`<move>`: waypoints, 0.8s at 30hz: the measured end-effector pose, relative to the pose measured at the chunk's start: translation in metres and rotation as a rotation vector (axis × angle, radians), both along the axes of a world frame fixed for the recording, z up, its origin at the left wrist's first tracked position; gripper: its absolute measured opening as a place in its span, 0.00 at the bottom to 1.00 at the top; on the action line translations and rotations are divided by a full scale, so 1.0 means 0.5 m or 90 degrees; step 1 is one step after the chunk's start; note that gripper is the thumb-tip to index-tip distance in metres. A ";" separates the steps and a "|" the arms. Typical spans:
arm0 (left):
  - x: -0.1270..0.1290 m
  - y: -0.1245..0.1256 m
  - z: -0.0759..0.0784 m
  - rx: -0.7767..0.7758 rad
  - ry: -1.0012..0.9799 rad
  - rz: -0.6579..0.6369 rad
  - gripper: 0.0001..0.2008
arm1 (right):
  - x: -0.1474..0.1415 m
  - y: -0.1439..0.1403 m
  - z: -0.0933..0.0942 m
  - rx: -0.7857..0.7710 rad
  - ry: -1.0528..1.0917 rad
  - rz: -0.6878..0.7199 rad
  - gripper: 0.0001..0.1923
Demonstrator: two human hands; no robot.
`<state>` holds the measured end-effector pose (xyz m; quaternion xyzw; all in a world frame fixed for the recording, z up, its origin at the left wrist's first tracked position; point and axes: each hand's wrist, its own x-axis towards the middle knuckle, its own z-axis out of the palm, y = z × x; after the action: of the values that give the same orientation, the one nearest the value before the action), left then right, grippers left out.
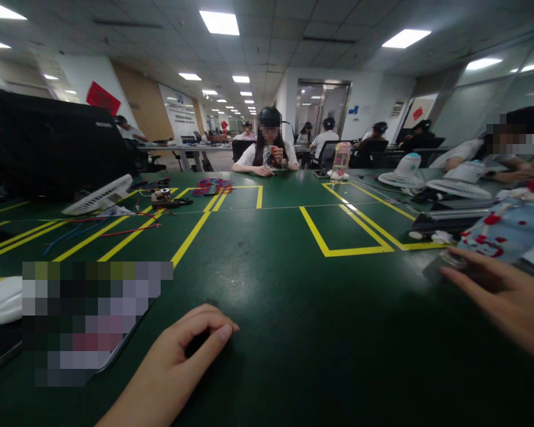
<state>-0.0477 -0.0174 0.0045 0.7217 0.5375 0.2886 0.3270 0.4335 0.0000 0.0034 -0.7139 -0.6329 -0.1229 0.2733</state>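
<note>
My left hand (182, 356) rests on the green table (267, 284) at the bottom centre. Its fingers are curled in loosely, thumb against index, with nothing visible in them. Just to its left lies a flat blurred-out device (89, 320). My right hand (511, 302) comes in from the right edge with fingers stretched out flat. Its fingertips touch a small dark object (434, 270) on the table. Behind that object lies a light blue pouch with red marks (498, 234).
Yellow tape boxes (338, 234) mark the table. At the far left are a white fan grille (98, 194), loose red and blue wires (115, 228) and a black monitor (48, 142). White fan parts (404, 172) and a bottle (340, 160) stand far right. Other people sit across.
</note>
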 end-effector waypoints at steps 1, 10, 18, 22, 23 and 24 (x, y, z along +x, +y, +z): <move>0.002 0.000 0.001 0.000 0.002 0.000 0.11 | -0.050 -0.005 0.005 0.002 0.006 0.061 0.27; 0.000 -0.002 0.008 0.028 0.044 0.006 0.09 | -0.418 -0.009 0.007 -0.138 0.209 0.619 0.19; 0.106 0.018 0.057 0.123 0.012 -0.072 0.11 | -0.423 -0.010 -0.022 -0.267 0.394 0.575 0.39; 0.153 0.040 0.077 0.132 0.023 -0.094 0.07 | -0.428 -0.005 -0.023 -0.277 0.415 0.571 0.34; 0.155 0.043 0.080 0.131 0.015 -0.088 0.06 | -0.428 -0.005 -0.021 -0.278 0.412 0.572 0.33; 0.153 0.046 0.083 0.128 0.004 -0.079 0.07 | -0.427 -0.005 -0.020 -0.277 0.405 0.574 0.32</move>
<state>0.0289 0.0056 0.0458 0.7838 0.4610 0.3179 0.2684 0.2199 -0.0023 -0.0064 -0.4159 -0.7712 0.3583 0.3223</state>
